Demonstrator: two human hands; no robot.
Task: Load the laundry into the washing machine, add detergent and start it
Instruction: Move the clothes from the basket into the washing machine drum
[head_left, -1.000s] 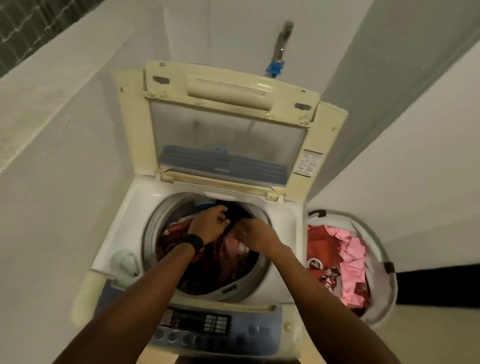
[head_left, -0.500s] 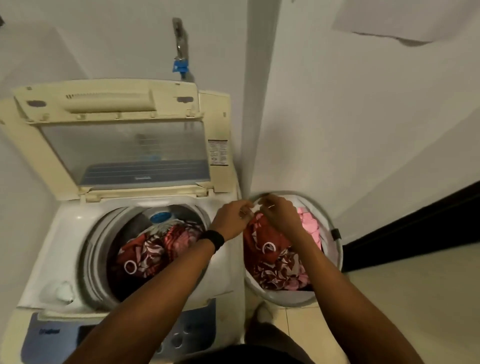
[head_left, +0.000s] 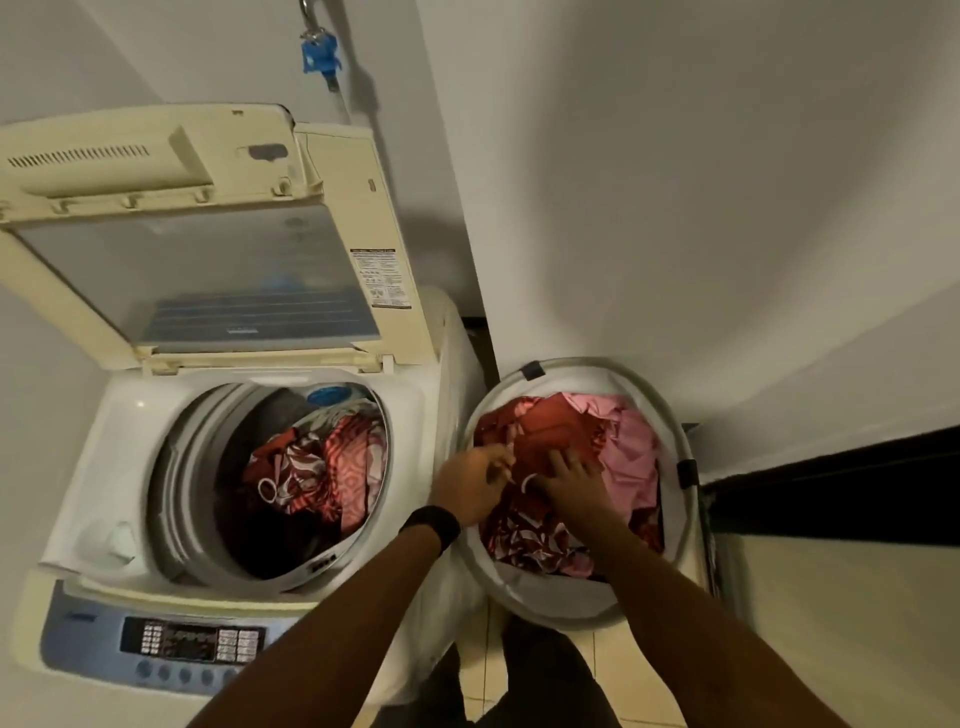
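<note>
Having left the drum (head_left: 200, 467), I reach into the basket (head_left: 545, 592): right hand (head_left: 569, 480) spread on laundry (head_left: 628, 441), left hand (head_left: 467, 488) curled, grip unclear; loading continues.

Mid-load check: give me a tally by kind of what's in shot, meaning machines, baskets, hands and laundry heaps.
Washing machine: 1
Laundry basket: 1
Hands: 2, left hand and right hand
Laundry heaps: 2, drum heap and basket heap
Total: 6
Single garments are too tangled to count.
</note>
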